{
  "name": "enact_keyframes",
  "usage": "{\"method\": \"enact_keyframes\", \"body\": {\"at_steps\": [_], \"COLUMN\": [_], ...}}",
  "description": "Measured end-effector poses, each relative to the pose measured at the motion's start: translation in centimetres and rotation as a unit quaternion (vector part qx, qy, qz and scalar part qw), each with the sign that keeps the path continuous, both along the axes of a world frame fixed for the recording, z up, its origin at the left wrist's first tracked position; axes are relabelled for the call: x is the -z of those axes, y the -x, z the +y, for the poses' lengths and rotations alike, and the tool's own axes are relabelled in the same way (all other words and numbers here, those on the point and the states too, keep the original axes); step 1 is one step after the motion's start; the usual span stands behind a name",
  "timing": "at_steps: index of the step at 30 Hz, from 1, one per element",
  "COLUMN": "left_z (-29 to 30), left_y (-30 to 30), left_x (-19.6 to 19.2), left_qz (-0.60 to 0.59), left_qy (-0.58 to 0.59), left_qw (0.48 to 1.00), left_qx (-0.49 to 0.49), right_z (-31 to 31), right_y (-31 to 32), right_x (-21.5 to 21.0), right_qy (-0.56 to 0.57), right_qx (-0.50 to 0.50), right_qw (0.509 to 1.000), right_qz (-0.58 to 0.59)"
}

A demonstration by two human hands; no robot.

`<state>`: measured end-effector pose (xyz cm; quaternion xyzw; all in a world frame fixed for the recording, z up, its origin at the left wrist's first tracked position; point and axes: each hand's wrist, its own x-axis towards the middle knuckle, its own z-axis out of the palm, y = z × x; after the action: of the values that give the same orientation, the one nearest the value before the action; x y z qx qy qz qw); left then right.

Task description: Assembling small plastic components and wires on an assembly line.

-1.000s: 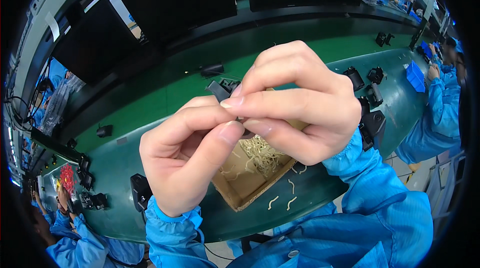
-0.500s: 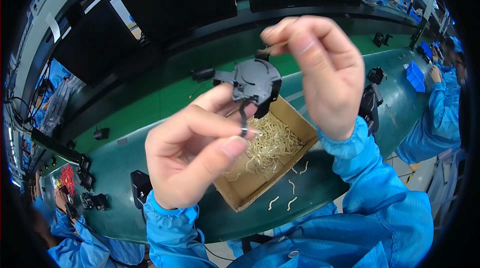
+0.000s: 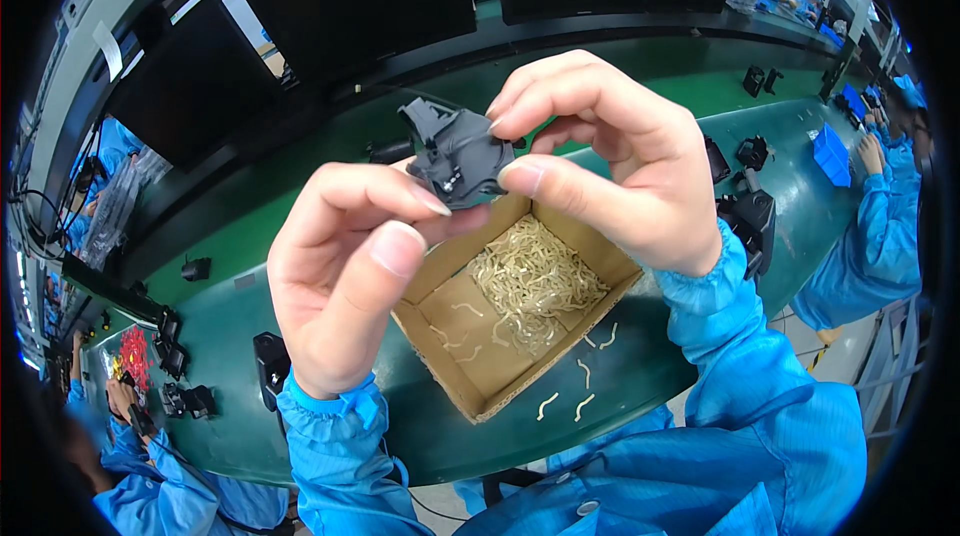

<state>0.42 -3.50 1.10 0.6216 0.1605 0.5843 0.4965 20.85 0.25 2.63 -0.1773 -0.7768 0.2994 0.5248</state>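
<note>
Above a cardboard box, both of my hands hold a small dark grey moulded plastic part (image 3: 465, 154) with an uneven outline and a small shiny spot low on its face. My right hand (image 3: 630, 161) grips its right edge between thumb and fingers. From the lower left, my left hand (image 3: 340, 261) supports it with the fingers, some behind it; the left thumb stands apart from the part. Underneath, the open cardboard box (image 3: 480, 391) contains a heap of short, wavy beige strips (image 3: 540, 271) with some clear, glossy pieces among them.
Several loose beige strips (image 3: 585, 406) lie on the green table (image 3: 640, 376) beside the box. Black parts (image 3: 750, 221) stand at right, another black part (image 3: 270, 366) at left. A blue bin (image 3: 831, 154) is farther right. Dark screens (image 3: 350, 6) line the back; co-workers sit at both sides.
The grey part has turned over and shifted slightly left. My right hand has come down from above it and now grips its edge. The thin beige strand at its fingertips no longer shows.
</note>
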Motion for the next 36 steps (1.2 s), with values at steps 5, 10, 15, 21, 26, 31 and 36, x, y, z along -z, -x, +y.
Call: {"method": "enact_keyframes", "body": {"at_steps": [5,10,15,21,26,31,36], "left_z": [0.0,-0.7,-1.0,-1.4,-1.2,-1.7,-2.1], "left_y": [-1.3,-2.0,-2.0,-2.1,-2.3,-2.3,-1.9], "left_x": [0.1,-0.2,0.0,-0.1,0.3,-0.1,-0.9], "left_qz": [-0.032,0.020,0.058,0.061,0.059,0.014,-0.054], "left_qy": [0.014,-0.017,-0.021,-0.014,-0.041,-0.021,0.043], "left_qw": [0.997,0.993,0.990,0.992,0.990,0.989,0.991], "left_qx": [-0.068,-0.116,-0.126,-0.114,-0.125,-0.145,-0.114], "right_z": [-0.2,-0.6,-0.8,-0.7,-1.4,-0.8,-1.2], "right_y": [0.7,0.6,0.8,1.1,1.1,0.8,1.3], "right_x": [0.6,0.4,0.4,0.6,0.4,0.9,0.8], "right_qy": [-0.064,-0.049,-0.066,-0.084,-0.129,-0.068,-0.013], "right_qx": [0.053,0.060,0.077,0.117,0.185,0.104,0.028], "right_qw": [0.996,0.997,0.995,0.990,0.974,0.991,0.997], "right_qz": [-0.014,0.006,0.003,0.008,-0.035,-0.055,-0.068]}}
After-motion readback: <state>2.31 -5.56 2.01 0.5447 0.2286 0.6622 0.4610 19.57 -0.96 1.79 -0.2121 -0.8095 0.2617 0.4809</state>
